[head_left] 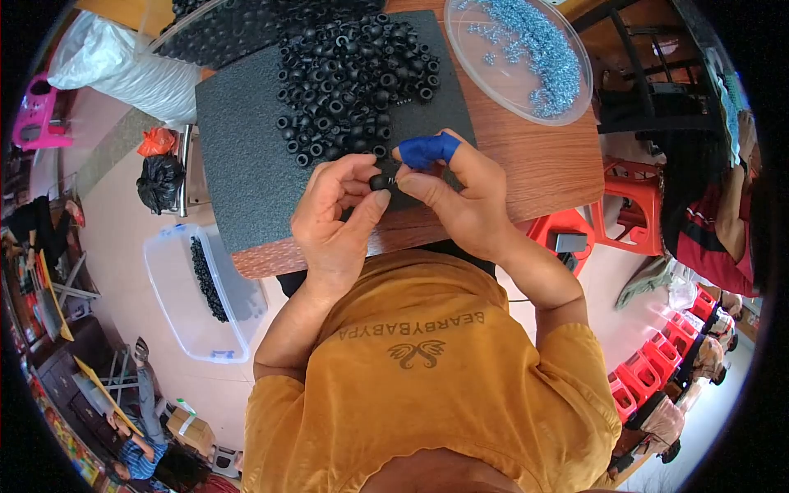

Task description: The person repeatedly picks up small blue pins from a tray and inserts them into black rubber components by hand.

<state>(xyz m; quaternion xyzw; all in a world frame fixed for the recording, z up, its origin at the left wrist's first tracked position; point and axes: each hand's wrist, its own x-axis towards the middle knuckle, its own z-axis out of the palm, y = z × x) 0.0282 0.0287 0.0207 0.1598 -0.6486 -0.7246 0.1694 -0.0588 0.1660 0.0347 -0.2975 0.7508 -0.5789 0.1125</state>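
Both hands meet at the near edge of the table. Left hand [333,218] comes up from 6 o'clock, wrist bent, fingers curled inward, thumb and forefinger pinched on a small black rubber ring [379,181]. Right hand [460,201] comes in from 4 o'clock, thumb pressed toward the same ring, forefinger arched above it and wearing a blue finger cot [427,151]; other fingers folded under, so grip on the ring partly hidden. Ring sits between the two thumbs, just above the dark foam mat [238,156].

At 12 o'clock of the hands: heap of black rubber rings [353,74] on the mat, nearest ones just beside the fingertips. At 1 o'clock: clear plastic dish [575,103] with small silvery-blue metal parts [530,45]. Mat lies on a wooden table [542,164]. At 9 o'clock, down on the floor: clear plastic bin [177,304] with more black rings. At 3 o'clock: red stools [629,205]. Orange shirt [427,378] fills 6 o'clock.
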